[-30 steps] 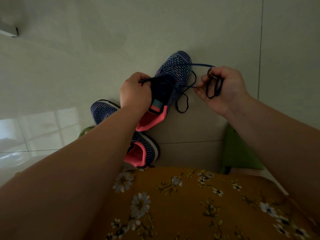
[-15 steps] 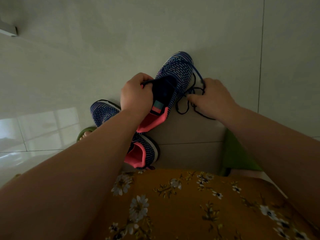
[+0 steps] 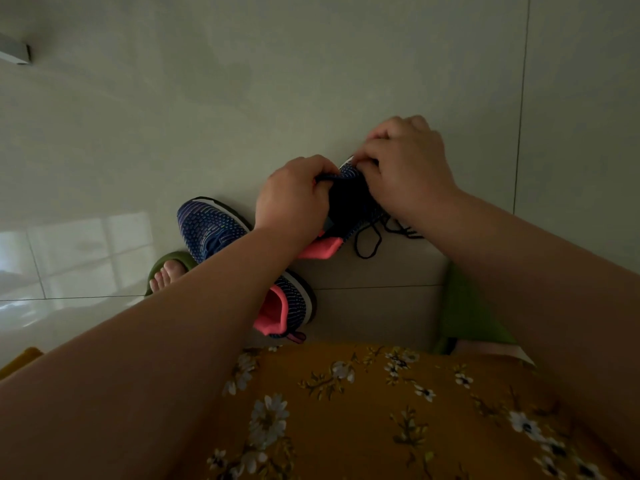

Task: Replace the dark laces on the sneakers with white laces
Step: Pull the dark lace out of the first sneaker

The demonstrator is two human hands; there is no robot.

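Note:
Two blue knit sneakers with pink linings lie on the tiled floor. The far sneaker (image 3: 349, 202) is mostly covered by both hands. My left hand (image 3: 294, 195) grips its tongue and collar at the left side. My right hand (image 3: 405, 168) is over the toe end, fingers pinched on the dark lace (image 3: 372, 242) near the front eyelets. Loose loops of that lace trail on the floor to the right of the shoe. The near sneaker (image 3: 214, 226) lies under my left forearm, its pink heel toward me. No white laces are visible.
A bare foot in a green slipper (image 3: 166, 268) rests left of the near sneaker. A second green slipper (image 3: 464, 313) is at the right under my right arm. A yellow floral dress (image 3: 363, 410) fills the bottom. A pale fitting (image 3: 14, 53) sits far left.
My right hand came down from holding a bunch of lace in the air to the shoe's toe end. The lace now lies slack on the floor. My left hand kept its grip.

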